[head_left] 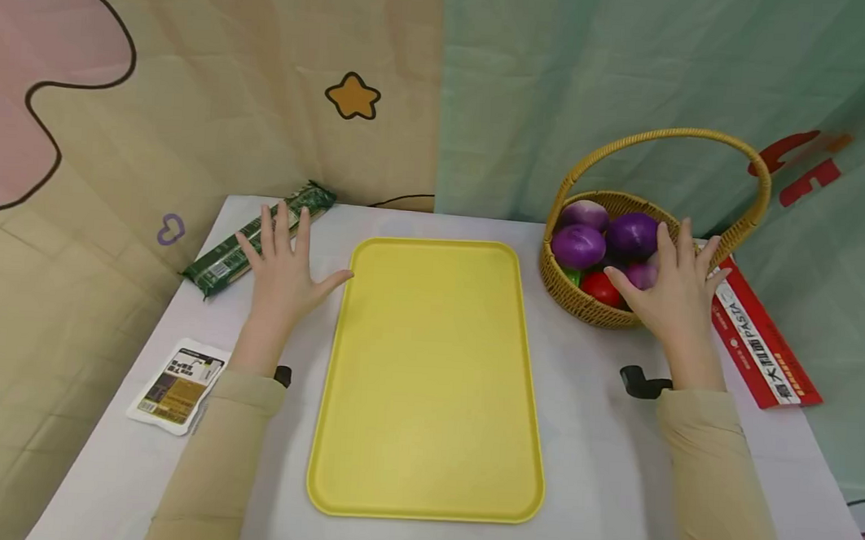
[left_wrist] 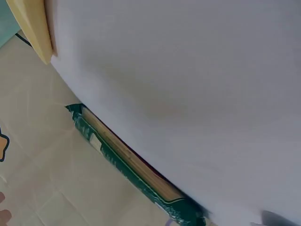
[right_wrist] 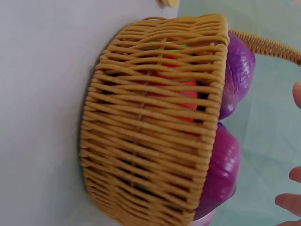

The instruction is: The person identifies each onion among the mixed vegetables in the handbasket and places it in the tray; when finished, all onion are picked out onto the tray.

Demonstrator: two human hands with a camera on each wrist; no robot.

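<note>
My left hand [head_left: 282, 282] hovers with spread fingers at the left side of a yellow tray [head_left: 430, 376], its thumb over the tray's rim in the head view. Beyond its fingertips lies a long green packet [head_left: 216, 268], also seen in the left wrist view as a green packet [left_wrist: 136, 165] with a see-through window. My right hand [head_left: 676, 303], fingers spread too, overlaps the front right of a wicker basket [head_left: 584, 309] in the head view. Purple vegetables [head_left: 579, 247] and a red one [head_left: 602, 289] fill the basket. Neither hand holds anything.
A red pasta box [head_left: 773, 345] lies at the table's right edge, beside the basket. At the left, a small white and brown pouch [head_left: 179, 386] rests near my left sleeve. The basket's tall handle [head_left: 674, 134] arches up before a printed curtain [head_left: 501, 86] behind the white table [head_left: 584, 457].
</note>
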